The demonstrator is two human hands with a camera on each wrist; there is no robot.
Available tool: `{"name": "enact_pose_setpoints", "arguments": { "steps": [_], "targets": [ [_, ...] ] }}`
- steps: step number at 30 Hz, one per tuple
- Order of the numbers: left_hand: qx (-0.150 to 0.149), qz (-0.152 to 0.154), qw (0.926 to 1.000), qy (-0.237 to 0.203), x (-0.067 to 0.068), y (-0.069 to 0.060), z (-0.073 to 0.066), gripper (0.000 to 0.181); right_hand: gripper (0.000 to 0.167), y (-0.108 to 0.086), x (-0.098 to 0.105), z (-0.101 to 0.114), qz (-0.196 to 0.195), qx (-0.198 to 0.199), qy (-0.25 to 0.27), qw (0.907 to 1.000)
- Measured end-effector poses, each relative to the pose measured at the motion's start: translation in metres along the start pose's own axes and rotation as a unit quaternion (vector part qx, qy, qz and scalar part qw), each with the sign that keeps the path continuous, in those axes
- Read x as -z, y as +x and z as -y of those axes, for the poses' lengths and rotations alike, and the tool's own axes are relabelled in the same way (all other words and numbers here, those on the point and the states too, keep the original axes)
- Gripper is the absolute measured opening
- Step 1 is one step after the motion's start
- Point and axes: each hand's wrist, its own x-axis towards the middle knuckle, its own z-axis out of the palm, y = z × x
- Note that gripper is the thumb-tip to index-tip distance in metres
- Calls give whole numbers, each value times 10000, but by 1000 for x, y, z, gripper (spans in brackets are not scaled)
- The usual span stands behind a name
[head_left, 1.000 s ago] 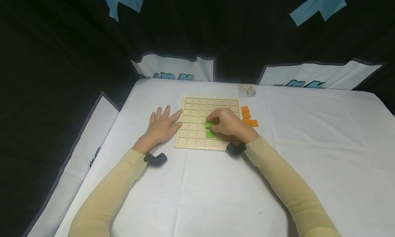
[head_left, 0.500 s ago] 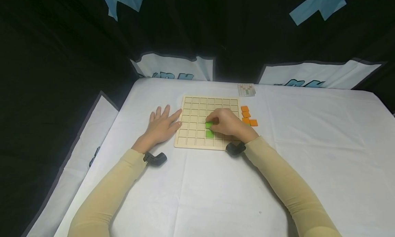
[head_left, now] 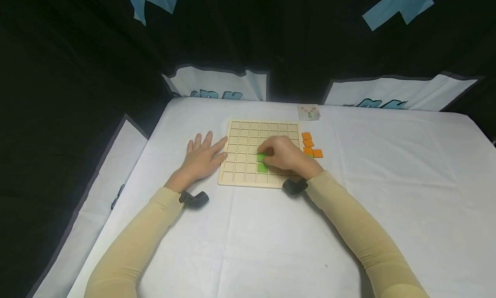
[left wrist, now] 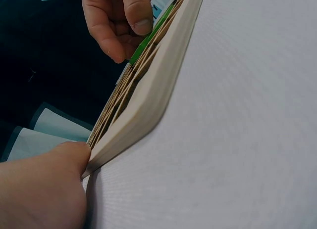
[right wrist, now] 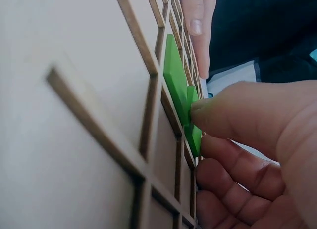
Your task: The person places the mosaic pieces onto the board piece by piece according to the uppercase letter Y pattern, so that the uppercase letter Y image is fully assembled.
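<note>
A wooden grid board (head_left: 240, 166) lies flat on the white table. My left hand (head_left: 199, 160) rests flat at its left edge with fingers spread, the thumb and index tip touching the rim. Over the board's middle, my right hand (head_left: 284, 153) pinches a green tile (head_left: 261, 157) between thumb and fingers, at a cell. Directly nearer to me, a second green tile (head_left: 262, 168) sits in the grid. In the right wrist view the thumb presses on the farther green tile (right wrist: 193, 135), while the nearer one (right wrist: 174, 75) is untouched.
Several orange tiles (head_left: 307, 135) lie just right of the board, with a bit of green beside the lowest ones. A small printed grid card (head_left: 308, 112) is behind the board's right corner. Dark curtains (head_left: 248, 31) hang beyond the table's far edge.
</note>
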Motion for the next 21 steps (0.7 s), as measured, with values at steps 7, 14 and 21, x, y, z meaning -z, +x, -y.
{"name": "enact_pose_setpoints", "arguments": {
  "steps": [7,14,21],
  "targets": [
    [-10,4,10000,-5,0,-1,0,62,30,-1,0,2,19,28,-109,9999],
    [-15,16,10000,-19,1,-1,0,62,32,-1,-1,3,68,12,-272,9996],
    [6,12,10000,-12,1,-1,-1,62,30,0,-2,2,51,49,-361,9993]
  ]
}}
